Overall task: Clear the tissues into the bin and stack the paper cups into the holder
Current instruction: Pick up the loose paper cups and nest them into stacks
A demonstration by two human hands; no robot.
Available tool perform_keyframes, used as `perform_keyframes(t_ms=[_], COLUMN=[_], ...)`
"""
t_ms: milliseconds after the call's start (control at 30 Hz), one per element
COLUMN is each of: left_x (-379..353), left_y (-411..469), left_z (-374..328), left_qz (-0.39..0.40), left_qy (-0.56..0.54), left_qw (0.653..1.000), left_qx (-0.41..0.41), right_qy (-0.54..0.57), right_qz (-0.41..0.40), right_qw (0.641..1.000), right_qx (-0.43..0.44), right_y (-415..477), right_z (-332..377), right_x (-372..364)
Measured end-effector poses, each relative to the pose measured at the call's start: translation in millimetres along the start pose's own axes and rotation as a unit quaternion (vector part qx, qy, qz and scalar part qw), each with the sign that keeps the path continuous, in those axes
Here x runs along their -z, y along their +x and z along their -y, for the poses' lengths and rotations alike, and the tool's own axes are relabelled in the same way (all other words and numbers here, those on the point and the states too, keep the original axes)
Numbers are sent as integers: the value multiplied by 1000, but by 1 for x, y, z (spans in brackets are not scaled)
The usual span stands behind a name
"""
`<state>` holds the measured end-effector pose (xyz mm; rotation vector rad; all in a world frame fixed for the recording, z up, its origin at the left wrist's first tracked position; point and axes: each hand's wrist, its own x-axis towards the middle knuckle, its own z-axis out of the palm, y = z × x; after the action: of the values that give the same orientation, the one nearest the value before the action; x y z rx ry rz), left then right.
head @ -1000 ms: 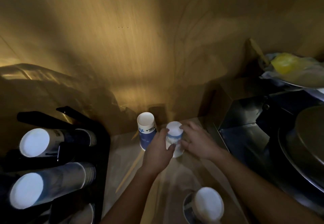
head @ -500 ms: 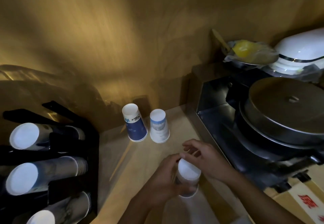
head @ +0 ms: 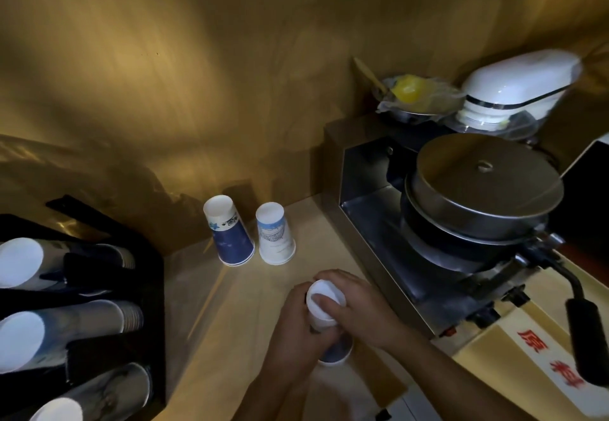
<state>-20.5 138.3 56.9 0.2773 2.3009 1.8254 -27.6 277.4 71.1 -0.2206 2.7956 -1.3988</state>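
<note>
Both hands wrap an upside-down white paper cup (head: 321, 303) low in the middle of the counter, seated on another cup whose blue rim (head: 336, 354) shows below. My left hand (head: 295, 331) grips its left side and my right hand (head: 357, 308) covers the right side, thumb on its white base. Two more inverted cups stand by the wall: a dark blue cup (head: 229, 234) and a pale blue-printed cup (head: 274, 234). The black cup holder (head: 145, 288) at the left holds several rows of stacked cups lying sideways. No tissues or bin are in view.
A steel waffle-type machine (head: 474, 196) with a round lid and black handle (head: 583, 335) fills the right. Behind it sit a bag with something yellow (head: 410, 89) and stacked white bowls (head: 514, 84). A box with red characters (head: 547, 361) lies at the lower right.
My hands left the pale cup standing by the wall and came back toward me. They now close tighter around the nearer cup, pressing it down over another; the view shifted right.
</note>
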Motion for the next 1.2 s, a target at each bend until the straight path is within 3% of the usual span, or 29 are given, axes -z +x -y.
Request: perform_keyframes(t_ms=[200, 333, 433, 667, 867, 967, 1067, 1200], left_x=[18, 41, 55, 70, 74, 71, 66, 61], left_y=[-2, 0, -3, -14, -21, -24, -23, -19], left_z=[-7, -10, -8, -2, 2, 4, 3, 0], left_qz=[-104, -210, -242, -294, -291, -273, -258, -232], left_qy=[-97, -215, -233, -307, -432, -528, -598, -621], left_qw=[989, 946, 931, 886, 818, 756, 688, 652], left_qx=[38, 124, 146, 184, 245, 274, 319, 368], right_qy=[139, 106, 103, 138, 235, 270, 216, 154], right_qz=[57, 147, 219, 248, 174, 112, 27, -24], right_qw=[988, 983, 970, 959, 956, 956, 976, 987], right_qx=[-37, -12, -19, 6, -18, -1, -1, -27], right_y=[12, 15, 17, 15, 13, 12, 14, 24], right_z=[22, 28, 32, 42, 31, 28, 28, 32], right_x=[1, 1, 0, 1, 6, 8, 9, 14])
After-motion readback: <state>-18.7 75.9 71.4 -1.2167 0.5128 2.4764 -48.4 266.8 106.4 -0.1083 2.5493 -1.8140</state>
